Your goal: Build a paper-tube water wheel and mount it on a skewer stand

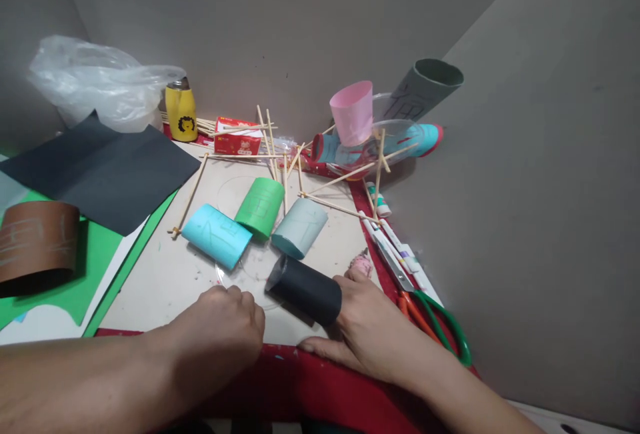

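- One counter (150, 287), white with red along its edges, carried all the things.
- Second in size was a dark sheet (105, 167), which lay at the left.
- Several thin sticks (191, 194), joined at some ends, stood or lay behind the tubes.
- Both hands were near the front edge. The left hand (227, 321) was curled into a loose fist; I could not tell if something was inside. The right hand (370, 331) met the right end of the black tube, its thumb apart below; whether its fingers were inside or behind, I could not see.
- The black tube (305, 291) lay tilted between the hands. Its wall looked thin, so light, even support was better, in my judgement, than hard pinching.
- Slightly smaller, the light blue tube (217, 235), green tube (260, 207) and grey tube (300, 227) were close ahead; careful elbows and slow turning would protect them.
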A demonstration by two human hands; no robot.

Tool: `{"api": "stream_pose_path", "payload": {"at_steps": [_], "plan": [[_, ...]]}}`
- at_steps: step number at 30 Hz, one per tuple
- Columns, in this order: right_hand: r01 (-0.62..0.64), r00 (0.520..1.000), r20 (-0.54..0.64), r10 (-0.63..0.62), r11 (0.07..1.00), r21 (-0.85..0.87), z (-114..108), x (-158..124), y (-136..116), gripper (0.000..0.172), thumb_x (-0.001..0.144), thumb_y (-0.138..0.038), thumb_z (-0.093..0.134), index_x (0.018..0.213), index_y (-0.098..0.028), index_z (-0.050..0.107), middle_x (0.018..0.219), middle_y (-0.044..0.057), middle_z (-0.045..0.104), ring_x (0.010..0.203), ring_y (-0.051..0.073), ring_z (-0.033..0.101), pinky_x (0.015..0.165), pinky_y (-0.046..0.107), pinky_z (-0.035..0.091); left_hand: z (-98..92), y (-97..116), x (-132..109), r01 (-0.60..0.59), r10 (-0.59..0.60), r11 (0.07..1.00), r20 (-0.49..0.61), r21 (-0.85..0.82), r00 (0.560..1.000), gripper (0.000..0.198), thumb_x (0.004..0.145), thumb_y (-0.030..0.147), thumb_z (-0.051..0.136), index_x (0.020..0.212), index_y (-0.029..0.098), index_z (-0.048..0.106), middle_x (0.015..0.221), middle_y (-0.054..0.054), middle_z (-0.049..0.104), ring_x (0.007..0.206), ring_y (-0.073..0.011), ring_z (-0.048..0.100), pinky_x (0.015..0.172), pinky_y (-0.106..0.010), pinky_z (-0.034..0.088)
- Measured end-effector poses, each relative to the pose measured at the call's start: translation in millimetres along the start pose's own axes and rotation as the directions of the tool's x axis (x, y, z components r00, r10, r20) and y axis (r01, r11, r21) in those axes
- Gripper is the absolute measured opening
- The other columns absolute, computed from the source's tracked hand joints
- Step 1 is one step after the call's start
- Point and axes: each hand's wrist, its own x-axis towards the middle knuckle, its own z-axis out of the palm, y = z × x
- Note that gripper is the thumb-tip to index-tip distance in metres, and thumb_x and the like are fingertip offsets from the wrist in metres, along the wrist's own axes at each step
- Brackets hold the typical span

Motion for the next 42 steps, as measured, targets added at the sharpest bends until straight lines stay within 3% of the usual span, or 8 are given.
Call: {"api": "stream_pose_path", "payload": {"at_steps": [13, 18, 23, 30, 34, 37, 39, 42], "plan": [[-0.018, 0.999, 0.04, 0.019, 0.999, -0.04, 3, 3, -3, 0.046, 0.085, -0.062, 0.062, 0.092, -0.017, 0.067, 0.077, 0.009, 0.065, 0.072, 0.027, 0.06, 0.074, 0.04, 0.031, -2.8, 0, 0, -0.001, 0.001, 1.0, -0.012, -0.01, 1.0, 0.023, 0.07, -0.005, 0.047, 0.074, 0.015, 0.057, 0.067, -0.007, 0.064, 0.055, -0.0231, 0.062, 0.047, -0.03, 0.048], [-0.033, 0.997, 0.07, 0.036, 0.998, -0.052, 2, 5, -3, 0.047, 0.086, -0.063, 0.059, 0.091, -0.017, 0.066, 0.078, 0.009, 0.066, 0.073, 0.028, 0.06, 0.074, 0.04, 0.031, 1.5, 0, -1, -0.022, 0.026, 0.999, -0.111, 0.035, 0.994, 0.021, 0.069, -0.003, 0.048, 0.072, 0.016, 0.056, 0.063, -0.007, 0.061, 0.051, -0.0238, 0.058, 0.044, -0.032, 0.046], [-0.031, 0.992, 0.122, 0.031, 1.0, -0.005, -3, 4, -1, 0.046, 0.088, -0.061, 0.058, 0.096, -0.017, 0.065, 0.082, 0.009, 0.066, 0.078, 0.028, 0.06, 0.077, 0.041, 0.034, 6.3, 2, -3, -0.006, 0.018, 0.997, -0.17, 0.073, 0.985, 0.018, 0.07, -0.001, 0.05, 0.072, 0.016, 0.057, 0.064, -0.007, 0.061, 0.054, -0.0221, 0.059, 0.045, -0.03, 0.043], [-0.015, 0.995, 0.097, 0.001, 0.991, 0.136, -18, -3, 3, 0.035, 0.091, -0.053, 0.059, 0.087, -0.019, 0.061, 0.081, 0.006, 0.063, 0.075, 0.022, 0.058, 0.078, 0.039, 0.039, 7.8, -1, -1, -0.001, 0.014, 0.998, -0.189, 0.071, 0.982, 0.016, 0.073, 0.001, 0.053, 0.073, 0.016, 0.057, 0.066, -0.006, 0.061, 0.055, -0.0226, 0.059, 0.046, -0.031, 0.044], [-0.004, 0.999, 0.032, -0.005, 0.959, 0.284, -21, -17, 13, 0.023, 0.093, -0.042, 0.06, 0.102, -0.021, 0.064, 0.092, 0.007, 0.068, 0.086, 0.022, 0.062, 0.081, 0.038, 0.046, 4.6, -4, 0, -0.003, 0.017, 0.996, -0.155, 0.092, 0.988, 0.017, 0.074, 0.0, 0.051, 0.075, 0.015, 0.057, 0.067, -0.007, 0.062, 0.056, -0.0227, 0.059, 0.047, -0.031, 0.044], [0.029, 0.99, -0.137, 0.015, 0.949, 0.313, -15, -36, 25, 0.027, 0.095, -0.034, 0.058, 0.119, -0.023, 0.061, 0.103, 0.007, 0.072, 0.096, 0.022, 0.066, 0.084, 0.037, 0.052, 6.8, -6, 0, 0.008, 0.009, 0.995, -0.172, 0.097, 0.985, 0.019, 0.072, -0.002, 0.05, 0.077, 0.015, 0.058, 0.068, -0.008, 0.062, 0.056, -0.0238, 0.059, 0.045, -0.032, 0.043], [0.019, 0.956, -0.286, 0.07, 0.955, 0.295, -9, -49, 30, 0.037, 0.095, -0.028, 0.057, 0.132, -0.026, 0.054, 0.11, 0.007, 0.072, 0.1, 0.022, 0.068, 0.086, 0.037, 0.054, 10.7, -7, 0, 0.009, 0.011, 0.995, -0.197, 0.1, 0.98, 0.019, 0.072, -0.002, 0.05, 0.078, 0.015, 0.058, 0.067, -0.008, 0.061, 0.056, -0.0242, 0.059, 0.045, -0.033, 0.044], [-0.041, 0.877, -0.441, 0.19, 0.944, 0.326, -5, -67, 28, 0.035, 0.093, -0.019, 0.058, 0.125, -0.031, 0.057, 0.106, 0.003, 0.073, 0.092, 0.019, 0.07, 0.08, 0.031, 0.056, 13.2, -8, -1, 0.009, 0.01, 0.996, -0.211, 0.088, 0.977, 0.019, 0.071, -0.001, 0.052, 0.078, 0.015, 0.057, 0.067, -0.007, 0.06, 0.057, -0.0242, 0.059, 0.046, -0.033, 0.044]]}}
